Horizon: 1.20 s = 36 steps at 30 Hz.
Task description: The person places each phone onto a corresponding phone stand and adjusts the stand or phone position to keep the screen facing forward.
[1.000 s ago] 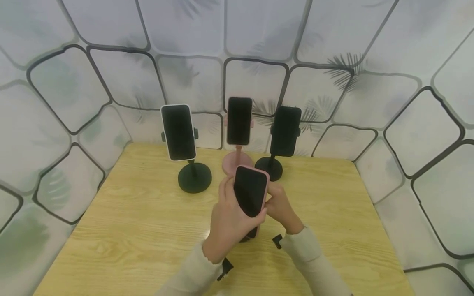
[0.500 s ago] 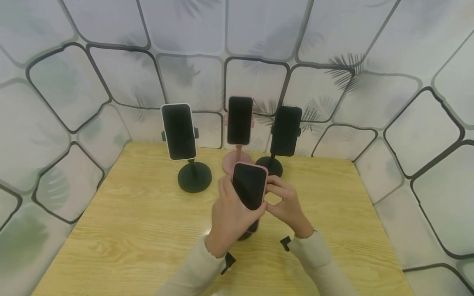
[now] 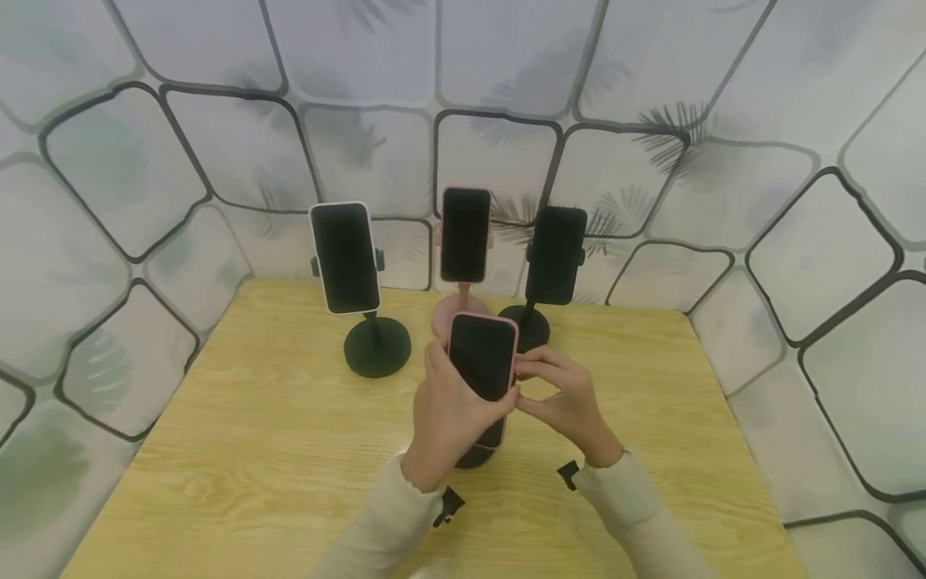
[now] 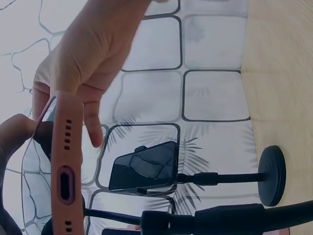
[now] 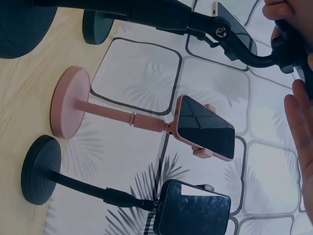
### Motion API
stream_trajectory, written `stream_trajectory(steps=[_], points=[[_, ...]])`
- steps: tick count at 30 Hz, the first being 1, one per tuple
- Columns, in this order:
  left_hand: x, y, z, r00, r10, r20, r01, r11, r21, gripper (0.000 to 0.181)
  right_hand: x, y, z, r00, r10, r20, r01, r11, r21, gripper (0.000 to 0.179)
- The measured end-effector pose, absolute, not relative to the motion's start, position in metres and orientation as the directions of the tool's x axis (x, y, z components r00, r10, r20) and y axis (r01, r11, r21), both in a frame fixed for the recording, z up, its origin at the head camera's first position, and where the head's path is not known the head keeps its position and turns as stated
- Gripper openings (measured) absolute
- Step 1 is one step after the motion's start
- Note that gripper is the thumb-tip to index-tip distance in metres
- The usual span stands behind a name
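A smartphone in a pink case (image 3: 483, 354) is mounted at the head of a black phone stand (image 3: 473, 458), tilted up toward me. My left hand (image 3: 450, 418) grips it from the left, its thumb across the lower screen. My right hand (image 3: 560, 394) is at the right edge, with thumb and bent fingers pinching there. In the left wrist view, the case's bottom edge (image 4: 67, 161) with its charging port faces the camera, and right-hand fingers (image 4: 90, 122) reach down past it. The right wrist view shows the stand's jointed black neck (image 5: 222, 32); the clamp is mostly covered.
Behind stand three phone stands with phones: a dark green one (image 3: 378, 350) with a white-framed phone at left, a pink one (image 3: 463, 310) in the middle, a black one (image 3: 531, 326) at right. A patterned wall (image 3: 499, 145) closes off the back of the wooden table (image 3: 275, 450).
The right hand's fingers have drawn out from behind the phone to its right edge, and that wrist has shifted rightward. The phone has moved slightly up and left with the left hand.
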<state>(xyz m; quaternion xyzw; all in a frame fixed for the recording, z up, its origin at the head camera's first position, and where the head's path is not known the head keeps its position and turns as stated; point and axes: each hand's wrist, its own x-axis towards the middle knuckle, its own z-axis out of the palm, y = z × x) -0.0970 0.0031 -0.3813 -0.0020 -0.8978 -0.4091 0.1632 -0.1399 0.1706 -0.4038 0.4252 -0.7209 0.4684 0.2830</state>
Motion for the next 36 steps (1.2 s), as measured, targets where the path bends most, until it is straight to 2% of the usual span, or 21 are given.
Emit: stream_trajectory(steps=[10, 15, 19, 26, 36], points=[[-0.1015, -0.0005, -0.3823, -0.957, -0.111, 0.267, 0.139, 0.634, 0.761, 0.098, -0.1375, 0.1729, -0.3988, -0.473, -0.359, 0.805, -0.874, 0.311, -0.375, 0.026], [-0.1036, -0.0018, -0.3810, -0.974, -0.094, 0.208, 0.115, 0.587, 0.802, 0.096, -0.1356, 0.1738, -0.4013, -0.438, -0.341, 0.832, -0.879, 0.355, -0.318, 0.029], [-0.1037, -0.0030, -0.3800, -0.982, -0.083, 0.173, 0.098, 0.559, 0.824, 0.097, -0.1346, 0.1722, -0.4028, -0.394, -0.321, 0.861, -0.892, 0.359, -0.274, 0.026], [-0.1032, -0.0037, -0.3789, -0.981, -0.078, 0.176, 0.103, 0.562, 0.821, 0.100, -0.1334, 0.1699, -0.4050, -0.370, -0.298, 0.880, -0.905, 0.330, -0.269, 0.024], [-0.1026, -0.0044, -0.3781, -0.983, -0.080, 0.168, 0.096, 0.556, 0.826, 0.100, -0.1380, 0.1690, -0.4058, -0.221, -0.307, 0.926, -0.955, 0.263, -0.141, 0.019]])
